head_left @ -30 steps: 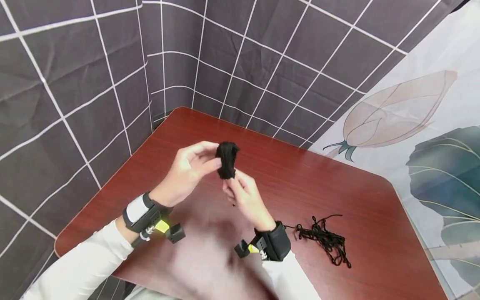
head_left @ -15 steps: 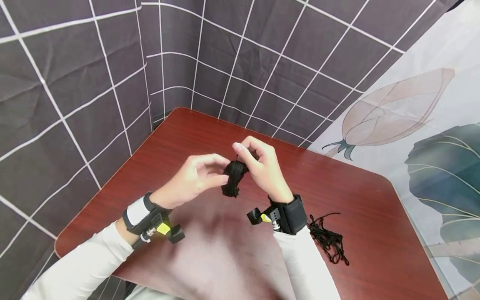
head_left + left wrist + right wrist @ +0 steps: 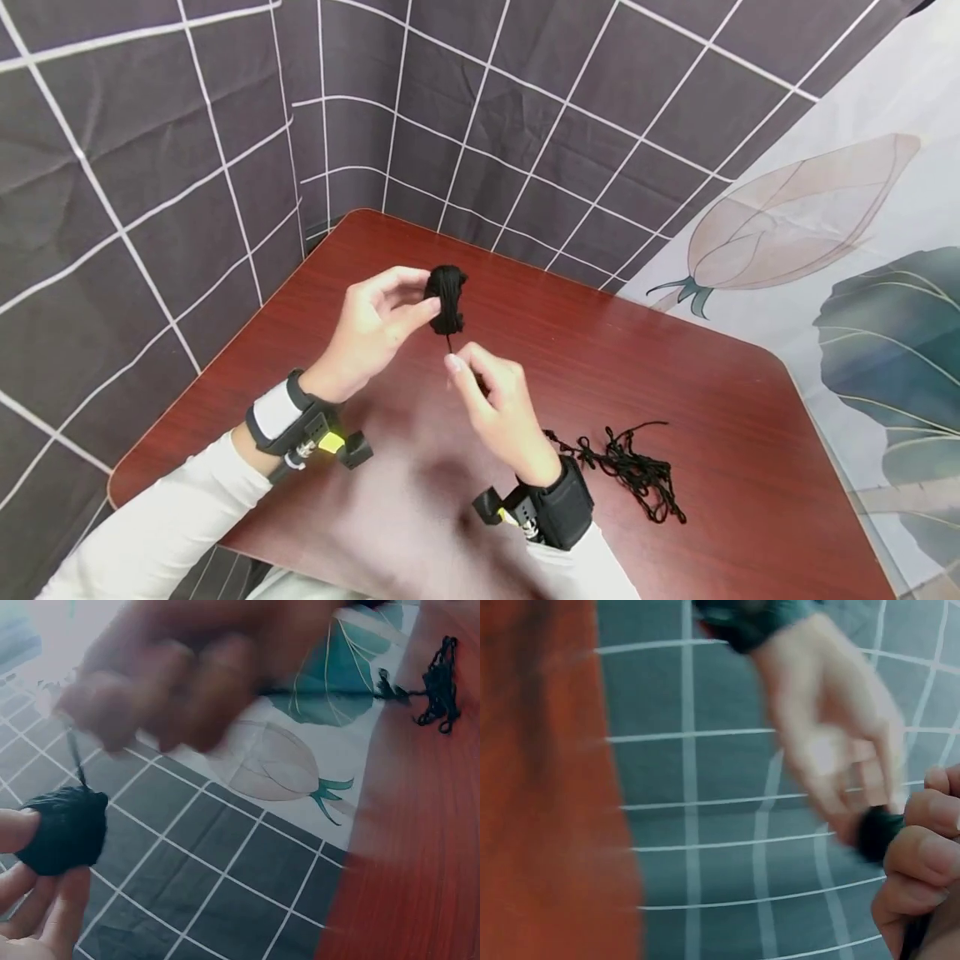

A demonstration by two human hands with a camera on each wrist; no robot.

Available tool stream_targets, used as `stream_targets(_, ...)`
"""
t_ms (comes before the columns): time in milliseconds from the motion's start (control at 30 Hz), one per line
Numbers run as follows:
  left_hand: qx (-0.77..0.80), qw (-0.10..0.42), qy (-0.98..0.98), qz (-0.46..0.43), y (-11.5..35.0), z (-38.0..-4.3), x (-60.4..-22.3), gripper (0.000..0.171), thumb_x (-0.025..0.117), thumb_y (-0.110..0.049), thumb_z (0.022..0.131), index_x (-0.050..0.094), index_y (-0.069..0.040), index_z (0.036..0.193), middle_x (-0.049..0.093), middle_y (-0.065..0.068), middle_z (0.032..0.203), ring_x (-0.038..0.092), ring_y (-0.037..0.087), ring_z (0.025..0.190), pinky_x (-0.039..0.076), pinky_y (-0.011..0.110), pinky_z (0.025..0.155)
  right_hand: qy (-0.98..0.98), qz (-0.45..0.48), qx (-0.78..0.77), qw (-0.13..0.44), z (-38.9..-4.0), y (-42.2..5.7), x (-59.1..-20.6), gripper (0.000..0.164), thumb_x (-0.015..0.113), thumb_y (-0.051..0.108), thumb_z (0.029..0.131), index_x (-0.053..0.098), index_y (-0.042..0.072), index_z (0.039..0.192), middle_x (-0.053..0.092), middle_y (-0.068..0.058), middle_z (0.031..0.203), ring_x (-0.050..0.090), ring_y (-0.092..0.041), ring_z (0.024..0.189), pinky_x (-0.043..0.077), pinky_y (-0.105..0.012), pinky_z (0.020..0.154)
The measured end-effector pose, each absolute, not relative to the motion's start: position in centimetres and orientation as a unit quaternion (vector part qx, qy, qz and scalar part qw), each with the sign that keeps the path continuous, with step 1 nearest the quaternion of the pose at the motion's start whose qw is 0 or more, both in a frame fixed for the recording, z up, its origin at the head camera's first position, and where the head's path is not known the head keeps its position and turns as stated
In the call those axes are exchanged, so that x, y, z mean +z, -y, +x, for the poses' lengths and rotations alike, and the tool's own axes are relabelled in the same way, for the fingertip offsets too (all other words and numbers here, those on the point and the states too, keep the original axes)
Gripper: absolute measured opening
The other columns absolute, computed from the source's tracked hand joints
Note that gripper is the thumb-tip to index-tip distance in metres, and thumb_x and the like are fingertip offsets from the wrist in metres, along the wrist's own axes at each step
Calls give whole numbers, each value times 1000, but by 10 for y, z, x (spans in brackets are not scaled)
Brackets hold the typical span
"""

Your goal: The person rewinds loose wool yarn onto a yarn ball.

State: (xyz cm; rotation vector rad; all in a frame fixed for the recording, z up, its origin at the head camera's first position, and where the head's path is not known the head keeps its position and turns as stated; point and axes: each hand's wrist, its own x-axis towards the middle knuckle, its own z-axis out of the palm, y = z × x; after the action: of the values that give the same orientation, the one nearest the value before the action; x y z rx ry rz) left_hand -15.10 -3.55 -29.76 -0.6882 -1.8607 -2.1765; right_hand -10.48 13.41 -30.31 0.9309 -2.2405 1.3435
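Note:
A small wound bundle of black cord point(image 3: 450, 298) is held above the table between the thumb and fingers of my left hand point(image 3: 371, 329). Just below it, my right hand point(image 3: 497, 408) pinches a taut strand point(image 3: 449, 342) that runs up to the bundle. In the left wrist view the bundle point(image 3: 69, 829) shows close wraps, and the right hand point(image 3: 176, 694) is blurred. From behind the right hand the cord trails to a loose black tangle point(image 3: 637, 471) lying on the table. Part of the bundle point(image 3: 877, 832) shows past the right fingers in the right wrist view.
The reddish-brown table point(image 3: 600, 367) has rounded corners. A dark curtain with white grid lines point(image 3: 525, 125) stands behind and to the left. On the right hangs a pale cloth with plant prints point(image 3: 795, 217). Both wrists wear black straps with small cameras.
My right hand went from below the bundle up to its upper right, then back down below it, carrying the strand. The left hand dipped slightly and rose again. The loose tangle shifted a little left.

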Motion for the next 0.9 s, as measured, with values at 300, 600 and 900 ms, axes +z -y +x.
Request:
stream_targets(300, -687, -36, 650, -323, 34, -138, -301, 30, 68, -7, 82, 62, 1, 110, 65, 16, 103, 64, 21, 89, 57, 28, 79, 789, 305, 502, 181, -139, -143, -253, 21, 57, 15, 91, 55, 4, 73, 51, -2, 58, 44, -13, 51, 36, -26, 45)
stream_targets(600, -762, 6, 579, -289, 33, -140, -293, 33, 63, 1, 84, 57, 9, 115, 64, 9, 107, 59, 29, 101, 54, 27, 86, 737, 232, 632, 61, -134, -140, -302, 23, 44, 6, 97, 48, -5, 77, 40, 0, 58, 36, -14, 50, 32, -23, 45)
stream_targets(900, -700, 126, 655, -254, 32, -153, -298, 30, 68, -4, 81, 61, 6, 108, 64, 17, 102, 63, 20, 86, 55, 24, 81, 799, 342, 454, 197, -111, -137, -291, 21, 58, 13, 90, 57, 9, 70, 46, 2, 57, 40, -8, 50, 34, -28, 41)
